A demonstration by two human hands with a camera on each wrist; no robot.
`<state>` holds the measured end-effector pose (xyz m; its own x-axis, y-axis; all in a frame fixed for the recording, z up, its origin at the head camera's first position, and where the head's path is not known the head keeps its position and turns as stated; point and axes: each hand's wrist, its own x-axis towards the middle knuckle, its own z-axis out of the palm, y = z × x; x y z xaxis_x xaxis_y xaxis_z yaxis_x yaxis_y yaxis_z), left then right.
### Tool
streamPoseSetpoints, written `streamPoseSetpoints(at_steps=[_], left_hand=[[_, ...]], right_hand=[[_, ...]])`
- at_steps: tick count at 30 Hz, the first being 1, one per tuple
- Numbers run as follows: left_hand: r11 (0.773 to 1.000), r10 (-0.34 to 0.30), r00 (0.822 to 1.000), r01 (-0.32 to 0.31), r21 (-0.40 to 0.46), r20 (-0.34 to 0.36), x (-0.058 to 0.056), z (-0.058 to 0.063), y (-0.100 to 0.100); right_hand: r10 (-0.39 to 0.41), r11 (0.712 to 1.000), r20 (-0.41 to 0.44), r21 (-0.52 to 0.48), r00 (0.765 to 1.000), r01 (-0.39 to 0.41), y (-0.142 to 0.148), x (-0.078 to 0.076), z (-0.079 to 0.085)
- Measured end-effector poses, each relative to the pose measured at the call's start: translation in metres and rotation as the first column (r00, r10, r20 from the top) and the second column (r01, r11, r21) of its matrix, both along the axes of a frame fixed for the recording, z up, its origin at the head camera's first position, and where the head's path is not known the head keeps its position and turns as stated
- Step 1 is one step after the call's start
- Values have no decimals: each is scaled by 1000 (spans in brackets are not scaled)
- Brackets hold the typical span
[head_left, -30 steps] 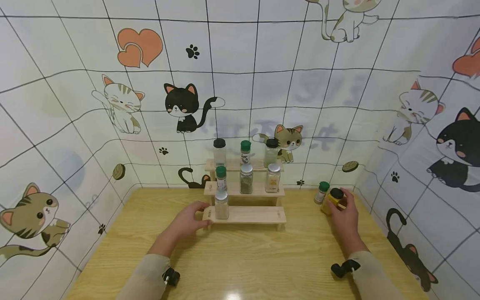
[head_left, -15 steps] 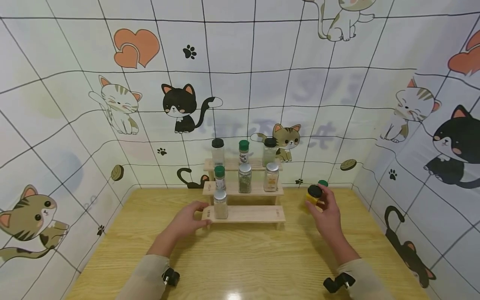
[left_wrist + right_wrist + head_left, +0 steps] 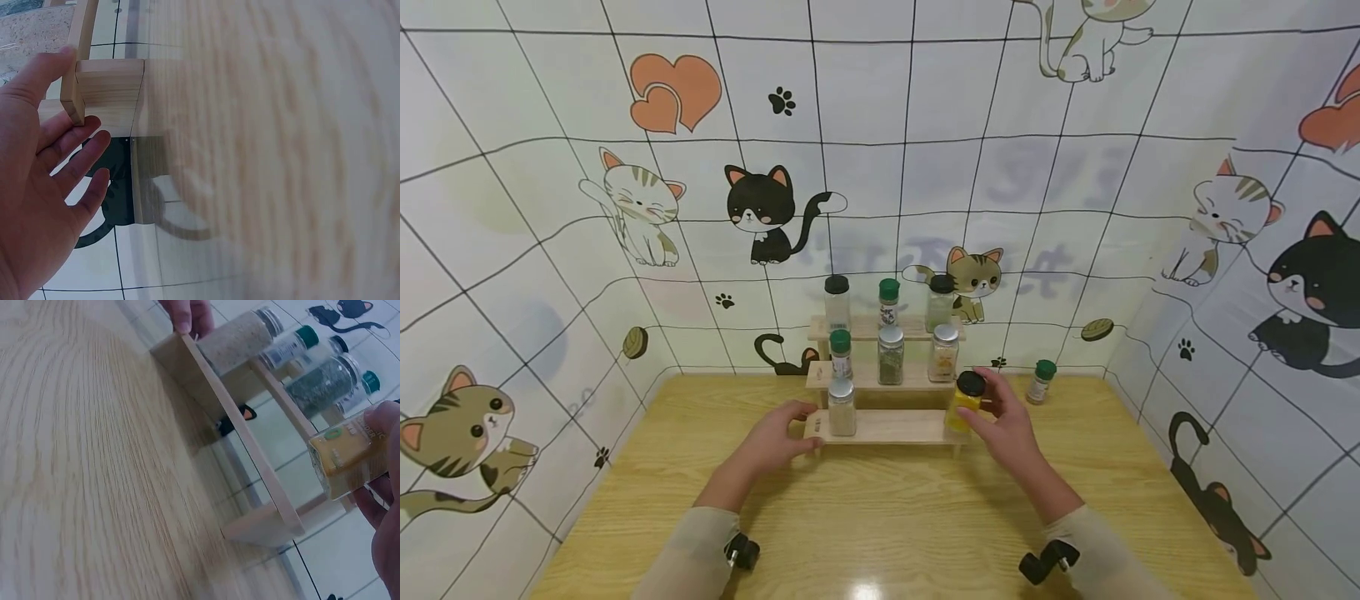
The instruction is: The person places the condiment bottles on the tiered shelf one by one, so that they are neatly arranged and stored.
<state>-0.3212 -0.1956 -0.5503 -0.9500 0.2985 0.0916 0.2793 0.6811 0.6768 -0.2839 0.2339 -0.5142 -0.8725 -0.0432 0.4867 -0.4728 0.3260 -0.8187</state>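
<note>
In the head view my left hand (image 3: 775,442) pinches the left end of the lowest tier of a stepped wooden spice rack (image 3: 895,427). The left wrist view has the thumb on top of the board (image 3: 80,37), with other fingers below and beside it. My right hand (image 3: 1013,429) grips a spice jar (image 3: 961,408) of yellow contents with a black lid, at the right end of that lowest tier. Seen from the right wrist, the jar (image 3: 350,453) tilts in the fingers, its base near the rack; contact cannot be told. A silver-lidded jar (image 3: 842,408) stands at the tier's left.
The middle tier carries a green-capped jar (image 3: 841,354) and silver-lidded jars (image 3: 891,357) (image 3: 943,354). On the top tier stand black-lidded jars (image 3: 837,304) (image 3: 940,304) and a green-capped one (image 3: 888,304). Another green-capped jar (image 3: 1041,383) stands on the table (image 3: 880,517), right of the rack.
My right hand has carried the yellow jar leftward from the table's right side to the rack's lowest tier, uncovering the green-capped jar there. The left hand stays on the rack.
</note>
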Motion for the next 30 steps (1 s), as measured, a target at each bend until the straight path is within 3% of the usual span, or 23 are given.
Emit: streamPoseSetpoints(at_steps=[6,14,30], left_hand=[[1000,-7,1000,7,-3,-6,0,1,0],[1000,-9,1000,9,-2,-2,0,4,0],[1000,-8,1000,8,-10,-11,-1,0,-2]], right_hand=[[77,997,0,-10,997,-77,-21,-8,1],[156,988,78,-9,985,-156,-49,-16,3],[232,972,143,13,962,-237,-88,-23,5]])
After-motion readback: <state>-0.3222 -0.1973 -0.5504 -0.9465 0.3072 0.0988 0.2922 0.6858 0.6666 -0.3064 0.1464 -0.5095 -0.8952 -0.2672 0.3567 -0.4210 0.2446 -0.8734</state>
